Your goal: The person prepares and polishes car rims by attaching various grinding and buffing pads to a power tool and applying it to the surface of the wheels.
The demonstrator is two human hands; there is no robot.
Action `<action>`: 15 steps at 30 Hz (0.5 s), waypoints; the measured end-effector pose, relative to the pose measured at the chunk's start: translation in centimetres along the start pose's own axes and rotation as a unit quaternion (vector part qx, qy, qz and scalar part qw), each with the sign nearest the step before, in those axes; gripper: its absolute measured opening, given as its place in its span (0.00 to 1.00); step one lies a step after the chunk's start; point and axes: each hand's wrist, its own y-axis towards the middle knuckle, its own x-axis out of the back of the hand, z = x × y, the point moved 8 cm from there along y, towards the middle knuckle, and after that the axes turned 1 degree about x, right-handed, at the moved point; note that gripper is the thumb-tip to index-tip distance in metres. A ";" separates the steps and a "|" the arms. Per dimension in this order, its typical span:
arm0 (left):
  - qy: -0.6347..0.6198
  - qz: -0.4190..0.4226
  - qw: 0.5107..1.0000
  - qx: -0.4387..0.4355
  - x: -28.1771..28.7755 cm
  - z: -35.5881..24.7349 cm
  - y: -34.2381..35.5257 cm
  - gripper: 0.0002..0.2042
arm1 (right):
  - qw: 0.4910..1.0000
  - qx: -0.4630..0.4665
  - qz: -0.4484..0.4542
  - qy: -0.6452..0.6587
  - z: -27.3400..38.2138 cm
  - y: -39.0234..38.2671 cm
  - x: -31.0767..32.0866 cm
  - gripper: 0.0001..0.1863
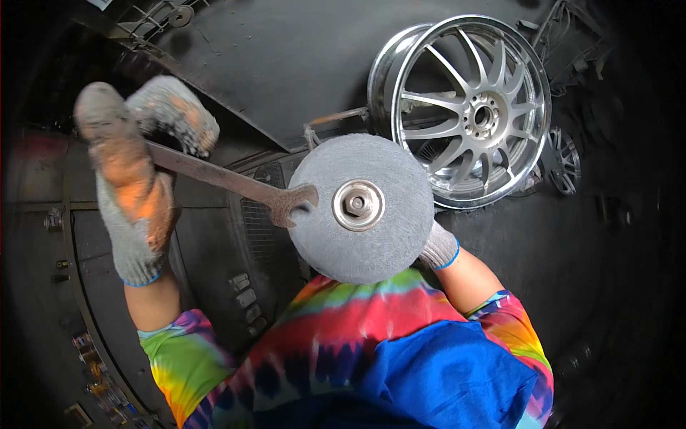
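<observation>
Your gloved left hand [132, 175] is clamped on a rusty open-ended wrench [218, 176], which extends from your grip to the right, its long axis slanting gently down across the view and its forked end aimed toward the nut [356, 206] yet apart from it. That end overlaps the left side of the grey disc [361, 256], though you cannot tell whether they touch. Your right hand [437, 247] is partly hidden behind the disc, its grip impossible to tell, and the silver wheel [500, 114] lies beyond, upper right.
</observation>
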 end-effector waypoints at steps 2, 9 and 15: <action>-0.218 -0.041 0.932 0.287 -1.4 1.1 -1.2 0.21 | 0.968 0.032 0.155 0.194 1.0 -0.3 -1.8 0.25; -0.361 -0.127 0.840 0.384 -4.1 2.8 -6.9 0.24 | 0.912 0.034 0.193 0.359 2.1 -0.8 -2.9 0.26; -0.434 -0.071 0.789 0.429 -8.1 2.6 -12.9 0.22 | 0.977 0.013 -0.207 -0.041 1.7 -1.5 0.9 0.25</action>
